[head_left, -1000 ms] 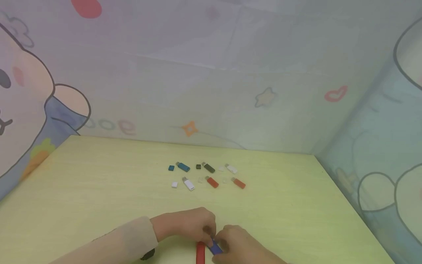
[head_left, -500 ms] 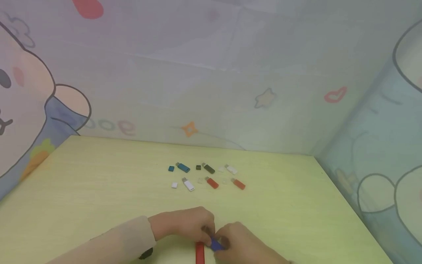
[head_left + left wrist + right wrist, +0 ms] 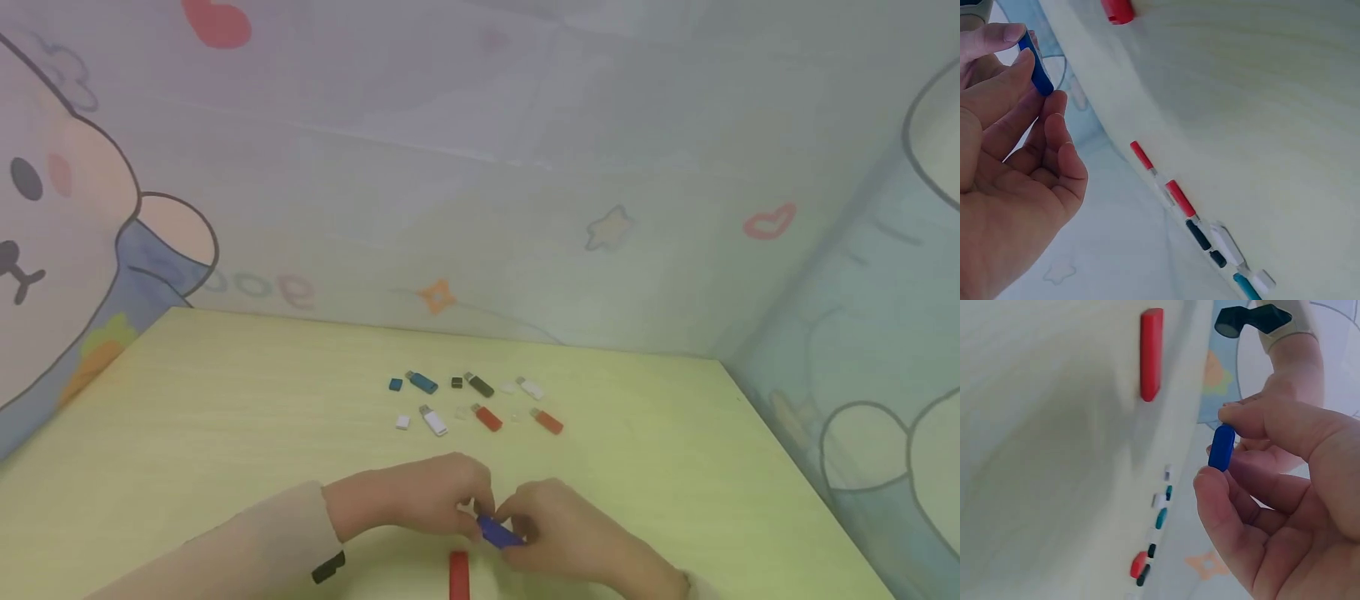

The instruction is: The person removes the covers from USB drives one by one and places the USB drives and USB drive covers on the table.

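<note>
A blue USB flash drive point(image 3: 499, 532) is held tilted between both hands above the near part of the table. My left hand point(image 3: 438, 497) pinches its left end, and my right hand point(image 3: 562, 527) grips the other end with thumb and finger. In the right wrist view the rounded end of the blue drive point(image 3: 1221, 448) shows between thumb and fingertip. The left wrist view has its narrow side point(image 3: 1037, 67) in sight. Whether a plug is exposed is hidden by the fingers. Just below the hands lies a red stick point(image 3: 459, 575), apart from both.
Farther back on the pale yellow table point(image 3: 247, 392) lie two rows of uncapped flash drives: a blue one point(image 3: 422, 382), a black one point(image 3: 479, 384), white and red ones, with small caps such as a white cap point(image 3: 402, 423). A patterned cloth point(image 3: 480, 167) stands behind.
Both hands have risen slightly away from the front edge with the blue flash drive, which now sits clear of the red stick. The view has shifted a little.
</note>
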Action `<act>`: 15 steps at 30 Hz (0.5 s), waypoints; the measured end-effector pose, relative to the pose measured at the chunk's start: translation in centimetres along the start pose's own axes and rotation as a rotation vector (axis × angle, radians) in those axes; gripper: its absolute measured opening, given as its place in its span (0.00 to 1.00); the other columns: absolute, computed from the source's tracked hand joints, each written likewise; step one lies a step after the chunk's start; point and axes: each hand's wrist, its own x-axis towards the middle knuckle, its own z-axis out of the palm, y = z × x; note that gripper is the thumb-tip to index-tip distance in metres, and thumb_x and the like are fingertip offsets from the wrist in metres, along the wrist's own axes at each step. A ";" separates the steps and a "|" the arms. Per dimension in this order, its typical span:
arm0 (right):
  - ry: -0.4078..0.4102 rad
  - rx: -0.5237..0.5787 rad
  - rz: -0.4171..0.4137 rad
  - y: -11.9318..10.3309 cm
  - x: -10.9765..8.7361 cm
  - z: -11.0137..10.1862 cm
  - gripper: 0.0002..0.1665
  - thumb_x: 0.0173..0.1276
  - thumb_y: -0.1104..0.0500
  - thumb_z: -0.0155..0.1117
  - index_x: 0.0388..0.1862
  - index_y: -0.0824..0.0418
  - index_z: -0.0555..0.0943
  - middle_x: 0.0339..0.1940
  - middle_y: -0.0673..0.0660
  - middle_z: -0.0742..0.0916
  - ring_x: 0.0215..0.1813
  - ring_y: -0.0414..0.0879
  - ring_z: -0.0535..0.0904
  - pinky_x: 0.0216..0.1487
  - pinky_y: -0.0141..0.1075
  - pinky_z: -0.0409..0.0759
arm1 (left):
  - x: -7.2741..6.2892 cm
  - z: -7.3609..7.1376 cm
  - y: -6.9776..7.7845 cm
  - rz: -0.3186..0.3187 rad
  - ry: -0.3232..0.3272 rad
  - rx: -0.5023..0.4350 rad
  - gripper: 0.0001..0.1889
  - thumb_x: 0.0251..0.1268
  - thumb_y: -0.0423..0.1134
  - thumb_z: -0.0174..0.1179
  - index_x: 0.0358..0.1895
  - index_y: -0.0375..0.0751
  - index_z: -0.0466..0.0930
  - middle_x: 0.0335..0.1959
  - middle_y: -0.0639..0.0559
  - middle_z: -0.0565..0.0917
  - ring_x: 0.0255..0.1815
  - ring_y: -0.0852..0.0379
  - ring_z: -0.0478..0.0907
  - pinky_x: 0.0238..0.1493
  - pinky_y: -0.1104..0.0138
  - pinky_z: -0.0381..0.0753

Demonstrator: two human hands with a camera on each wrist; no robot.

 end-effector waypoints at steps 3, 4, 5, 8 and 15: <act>-0.011 0.000 -0.002 -0.4 0.0 -0.6 0.12 0.56 0.62 0.71 0.41 0.58 0.87 0.23 0.40 0.79 0.24 0.31 0.70 0.28 0.26 0.73 | -0.4 -0.2 0.4 -0.007 0.026 0.013 0.06 0.56 0.34 0.68 0.38 0.43 0.88 0.28 0.65 0.78 0.32 0.71 0.70 0.39 0.76 0.72; -0.016 0.001 -0.002 -0.5 0.0 -0.7 0.12 0.56 0.61 0.71 0.41 0.58 0.86 0.23 0.39 0.79 0.24 0.31 0.71 0.29 0.27 0.74 | -0.5 -0.3 0.4 -0.010 0.035 0.015 0.06 0.56 0.34 0.68 0.38 0.43 0.88 0.27 0.66 0.78 0.32 0.71 0.70 0.39 0.76 0.71; -0.019 0.001 -0.004 -0.6 0.0 -0.9 0.12 0.57 0.61 0.71 0.41 0.57 0.86 0.24 0.39 0.80 0.25 0.31 0.71 0.30 0.27 0.74 | -0.7 -0.3 0.5 -0.009 0.046 0.022 0.06 0.57 0.35 0.68 0.37 0.44 0.88 0.27 0.66 0.78 0.31 0.71 0.70 0.39 0.76 0.71; -0.018 0.009 -0.029 -0.8 -0.1 -1.0 0.12 0.57 0.61 0.71 0.42 0.57 0.86 0.25 0.40 0.80 0.26 0.31 0.72 0.31 0.27 0.75 | -1.2 -0.1 0.7 -0.004 0.079 0.038 0.05 0.58 0.36 0.67 0.37 0.44 0.87 0.27 0.67 0.78 0.31 0.70 0.70 0.38 0.77 0.71; 0.013 -0.007 -0.086 -1.3 -0.2 -0.8 0.12 0.58 0.63 0.70 0.42 0.57 0.86 0.29 0.40 0.81 0.30 0.30 0.74 0.33 0.25 0.75 | -2.4 0.3 0.9 -0.009 0.155 0.065 0.05 0.59 0.37 0.67 0.37 0.44 0.87 0.28 0.66 0.78 0.32 0.68 0.70 0.38 0.76 0.71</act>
